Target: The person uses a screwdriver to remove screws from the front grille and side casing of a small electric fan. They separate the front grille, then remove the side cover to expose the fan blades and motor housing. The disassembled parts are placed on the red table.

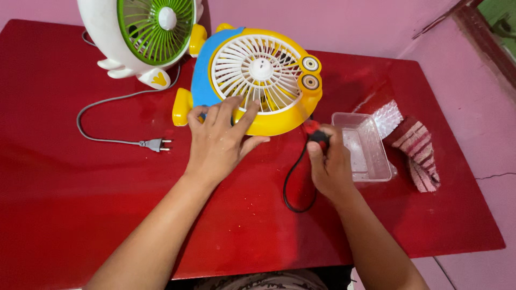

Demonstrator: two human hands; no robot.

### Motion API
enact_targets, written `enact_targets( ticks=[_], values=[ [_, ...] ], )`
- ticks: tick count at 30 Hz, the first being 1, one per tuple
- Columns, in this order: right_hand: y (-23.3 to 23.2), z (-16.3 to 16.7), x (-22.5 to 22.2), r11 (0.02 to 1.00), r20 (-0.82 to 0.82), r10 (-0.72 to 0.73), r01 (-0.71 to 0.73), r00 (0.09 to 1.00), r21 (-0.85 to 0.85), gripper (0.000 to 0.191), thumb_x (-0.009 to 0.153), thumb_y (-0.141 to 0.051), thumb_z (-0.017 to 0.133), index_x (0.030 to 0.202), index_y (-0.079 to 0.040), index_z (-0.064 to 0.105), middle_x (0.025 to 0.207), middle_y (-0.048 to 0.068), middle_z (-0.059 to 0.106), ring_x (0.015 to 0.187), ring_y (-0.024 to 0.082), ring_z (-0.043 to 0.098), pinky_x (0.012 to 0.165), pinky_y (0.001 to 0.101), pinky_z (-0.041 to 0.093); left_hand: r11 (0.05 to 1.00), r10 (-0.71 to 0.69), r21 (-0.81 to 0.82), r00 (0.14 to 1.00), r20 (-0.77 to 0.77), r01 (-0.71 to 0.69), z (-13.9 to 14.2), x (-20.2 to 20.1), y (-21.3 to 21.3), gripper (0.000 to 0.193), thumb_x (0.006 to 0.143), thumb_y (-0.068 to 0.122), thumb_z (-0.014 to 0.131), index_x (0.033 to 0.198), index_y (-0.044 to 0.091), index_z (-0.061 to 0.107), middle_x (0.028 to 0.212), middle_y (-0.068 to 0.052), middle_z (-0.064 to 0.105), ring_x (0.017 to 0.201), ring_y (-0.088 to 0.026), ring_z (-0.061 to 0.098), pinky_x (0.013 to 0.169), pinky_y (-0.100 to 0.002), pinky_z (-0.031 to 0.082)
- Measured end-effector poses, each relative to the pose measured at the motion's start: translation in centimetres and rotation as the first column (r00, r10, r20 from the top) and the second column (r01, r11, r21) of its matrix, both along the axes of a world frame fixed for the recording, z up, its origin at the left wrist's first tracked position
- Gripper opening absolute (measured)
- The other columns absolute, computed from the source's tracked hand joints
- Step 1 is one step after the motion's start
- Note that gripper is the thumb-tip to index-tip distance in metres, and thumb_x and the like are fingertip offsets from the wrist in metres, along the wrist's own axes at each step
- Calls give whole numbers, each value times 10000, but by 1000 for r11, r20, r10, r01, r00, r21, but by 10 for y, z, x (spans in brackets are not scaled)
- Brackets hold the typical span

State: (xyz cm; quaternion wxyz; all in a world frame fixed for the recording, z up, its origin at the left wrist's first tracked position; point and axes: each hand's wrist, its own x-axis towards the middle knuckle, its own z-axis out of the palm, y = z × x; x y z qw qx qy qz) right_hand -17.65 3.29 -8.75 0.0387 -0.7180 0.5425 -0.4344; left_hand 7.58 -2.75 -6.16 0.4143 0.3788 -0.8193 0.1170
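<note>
Both hands at work on our red table (pixel 80 204), entered as follows.

Left hand (pixel 217 142): fingers spread wide and pressed flat on the lower front rim of the yellow and blue fan (pixel 263 80), which lies tilted toward us near the table's far edge, white grille up. We grip nothing here; the palm only steadies the housing.

Right hand (pixel 330 166): curled tight round a tool with a red and black handle (pixel 317 134) (most likely a screwdriver, though the tip is hidden behind the fan's rim). Its working end sits just at the fan's lower right edge.

Black cord (pixel 293 185): loops from beneath the fan, between our wrists.

Clear plastic tray (pixel 376 172): just beside the right hand, touching nothing else we hold.

Folded striped cloth (pixel 422 156): right of the tray.

White and green fan (pixel 145 32): far left corner, well apart from both hands; its grey cord and plug (pixel 156 144) trail across the table.

Step in hand, by our judgement: working a fastening at the fan's lower edge. Any further move calls for firm downward bracing from the left hand, so the rounded body does not roll.
</note>
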Motion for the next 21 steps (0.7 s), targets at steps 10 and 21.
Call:
enact_targets(
  ticks=[10,21],
  values=[
    [4,8,23,999,-79,-47,49,996,22,297,1021,-238,649,1241,-57,561,872,155,698,745,354,711,623,447,539,999,-18,27,1000,6,18,-2,6,3,649,862,474,809,1402,165,624,1354,-75,585,1178,-264,554,991,-507,336],
    [4,9,30,967,-170,-18,60,985,246,257,1016,-287,670,1149,-81,591,788,145,683,716,374,688,601,452,497,992,-78,105,997,8,76,-3,18,-2,637,870,144,813,1463,149,581,1463,-96,546,1375,-251,525,1119,-532,322]
  ],
)
